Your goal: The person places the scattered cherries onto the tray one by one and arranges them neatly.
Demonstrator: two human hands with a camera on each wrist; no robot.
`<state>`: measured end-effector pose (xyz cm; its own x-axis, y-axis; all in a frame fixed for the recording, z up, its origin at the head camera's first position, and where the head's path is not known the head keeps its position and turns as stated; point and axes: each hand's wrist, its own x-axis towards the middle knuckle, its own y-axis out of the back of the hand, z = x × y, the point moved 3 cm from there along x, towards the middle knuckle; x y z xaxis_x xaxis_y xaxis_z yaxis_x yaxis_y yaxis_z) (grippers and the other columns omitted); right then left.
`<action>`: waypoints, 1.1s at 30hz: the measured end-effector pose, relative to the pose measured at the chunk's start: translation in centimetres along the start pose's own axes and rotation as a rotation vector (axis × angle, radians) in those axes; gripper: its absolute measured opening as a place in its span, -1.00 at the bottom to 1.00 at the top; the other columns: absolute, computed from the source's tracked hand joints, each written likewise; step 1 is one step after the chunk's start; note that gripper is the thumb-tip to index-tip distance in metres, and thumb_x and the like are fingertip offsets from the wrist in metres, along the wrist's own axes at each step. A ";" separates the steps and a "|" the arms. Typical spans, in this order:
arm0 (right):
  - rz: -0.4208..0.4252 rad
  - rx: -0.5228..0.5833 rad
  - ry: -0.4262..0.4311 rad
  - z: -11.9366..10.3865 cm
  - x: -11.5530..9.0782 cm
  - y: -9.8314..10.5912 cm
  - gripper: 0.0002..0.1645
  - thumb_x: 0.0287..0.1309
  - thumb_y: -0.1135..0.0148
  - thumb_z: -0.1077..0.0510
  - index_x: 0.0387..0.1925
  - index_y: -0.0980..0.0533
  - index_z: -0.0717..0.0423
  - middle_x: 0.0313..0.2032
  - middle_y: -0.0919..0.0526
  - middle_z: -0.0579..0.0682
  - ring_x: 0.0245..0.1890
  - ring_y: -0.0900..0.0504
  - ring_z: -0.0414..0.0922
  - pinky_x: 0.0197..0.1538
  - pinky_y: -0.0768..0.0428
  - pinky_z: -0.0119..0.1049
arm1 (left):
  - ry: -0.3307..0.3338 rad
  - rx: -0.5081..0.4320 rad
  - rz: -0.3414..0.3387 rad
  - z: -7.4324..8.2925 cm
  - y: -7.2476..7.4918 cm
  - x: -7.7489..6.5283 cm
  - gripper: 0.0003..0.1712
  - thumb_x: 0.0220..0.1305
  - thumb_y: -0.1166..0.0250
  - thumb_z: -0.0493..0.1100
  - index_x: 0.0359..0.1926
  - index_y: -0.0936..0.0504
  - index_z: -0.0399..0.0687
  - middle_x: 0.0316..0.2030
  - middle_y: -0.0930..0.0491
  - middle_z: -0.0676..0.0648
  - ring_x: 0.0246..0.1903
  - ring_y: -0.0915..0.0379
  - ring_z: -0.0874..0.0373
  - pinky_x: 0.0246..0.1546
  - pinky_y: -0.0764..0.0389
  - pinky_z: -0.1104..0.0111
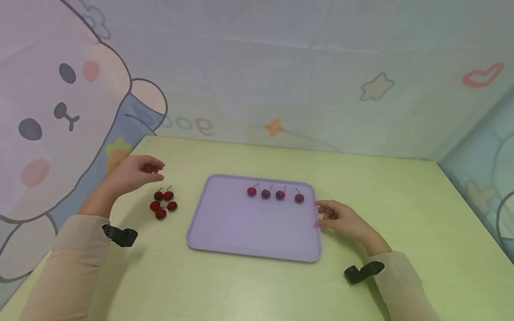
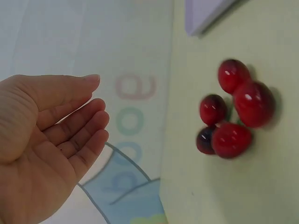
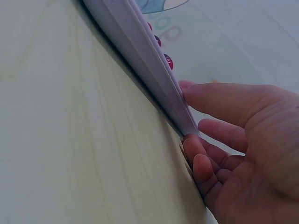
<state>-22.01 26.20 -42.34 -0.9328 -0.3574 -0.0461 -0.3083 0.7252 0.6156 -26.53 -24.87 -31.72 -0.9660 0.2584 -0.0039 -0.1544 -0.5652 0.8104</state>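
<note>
My left hand [image 1: 134,176] hovers over the table's left side, fingers loosely bent and holding nothing. Just below it in the head view lies a cluster of several dark red cherries [image 1: 172,206] with stems. The left wrist view shows those cherries [image 2: 231,140] to the right of the bent fingers. A lilac rectangular tray [image 1: 249,227] lies flat mid-table, with a row of several cherries [image 1: 280,195] along its far side, stems pointing away. At the tray's right edge, my right hand [image 1: 345,220] grips the rim, the thumb [image 3: 210,98] against it and the other fingers curled beside it.
The pale yellow-green table [image 1: 257,290] ends at the back against a hanging cloth [image 1: 281,67] printed with a bear, stars and letters. On the right, another cloth panel [image 1: 482,178] borders the table, and a thin dark cable [image 1: 499,218] hangs there.
</note>
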 end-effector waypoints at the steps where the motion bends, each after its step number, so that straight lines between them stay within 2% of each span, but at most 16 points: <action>1: -0.001 0.000 0.000 0.0 0.0 0.0 -0.26 0.12 -0.37 0.09 0.27 -0.35 0.32 0.00 -0.53 0.16 -0.17 -0.47 -0.07 -0.10 -0.47 -0.37 | 0.008 -0.001 -0.001 -0.5 0.0 -0.1 -0.53 0.29 -0.27 -0.12 0.11 -0.51 -0.34 -0.01 -0.56 -0.31 -0.02 -0.47 -0.12 -0.05 -0.50 0.12; 5: -0.002 -0.002 -0.003 0.1 0.0 0.0 -0.26 0.13 -0.37 0.09 0.27 -0.34 0.32 0.00 -0.53 0.17 -0.17 -0.47 -0.07 -0.10 -0.47 -0.38 | 0.040 -0.007 -0.019 -2.0 -0.5 -0.4 -0.52 0.30 -0.27 -0.12 0.12 -0.50 -0.37 0.01 -0.55 -0.35 0.00 -0.47 -0.15 -0.05 -0.52 0.12; 12: -0.005 -0.011 0.005 0.0 0.0 0.1 -0.25 0.14 -0.36 0.08 0.27 -0.34 0.33 0.01 -0.53 0.16 -0.17 -0.47 -0.08 -0.11 -0.48 -0.38 | 0.055 -0.021 -0.049 -3.9 -1.7 -0.4 -0.52 0.28 -0.27 -0.17 0.09 -0.48 -0.47 -0.02 -0.55 -0.39 -0.04 -0.48 -0.18 -0.06 -0.53 0.09; 16: -0.007 -0.006 0.003 0.0 0.0 0.1 -0.25 0.13 -0.36 0.08 0.28 -0.34 0.33 0.01 -0.53 0.16 -0.17 -0.47 -0.08 -0.11 -0.48 -0.39 | 0.075 -0.017 -0.058 -5.0 -2.2 -0.4 -0.50 0.26 -0.29 -0.14 0.08 -0.49 -0.45 -0.03 -0.56 -0.37 -0.05 -0.48 -0.16 -0.06 -0.51 0.08; 27: -0.006 0.003 0.004 0.2 0.2 0.0 -0.26 0.13 -0.37 0.09 0.27 -0.34 0.33 0.00 -0.53 0.16 -0.18 -0.46 -0.08 -0.12 -0.47 -0.40 | 0.118 -0.042 -0.040 -6.4 -3.6 -0.4 -0.51 0.22 -0.31 -0.13 0.06 -0.53 -0.42 -0.07 -0.58 -0.32 -0.09 -0.47 -0.09 -0.12 -0.46 0.22; 33: -0.002 0.004 0.002 0.2 0.2 0.0 -0.26 0.13 -0.37 0.10 0.27 -0.35 0.32 0.00 -0.53 0.16 -0.18 -0.46 -0.07 -0.12 -0.47 -0.40 | 0.139 -0.063 -0.048 -6.8 -4.0 -0.4 -0.46 0.22 -0.33 -0.11 0.08 -0.51 -0.44 -0.04 -0.56 -0.35 -0.07 -0.45 -0.12 -0.08 -0.47 0.17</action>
<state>-22.20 26.27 -42.48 -0.9318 -0.3600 -0.0463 -0.3112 0.7267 0.6124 -26.97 -28.04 -38.93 -0.9759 0.1779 -0.1265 -0.2097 -0.6036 0.7692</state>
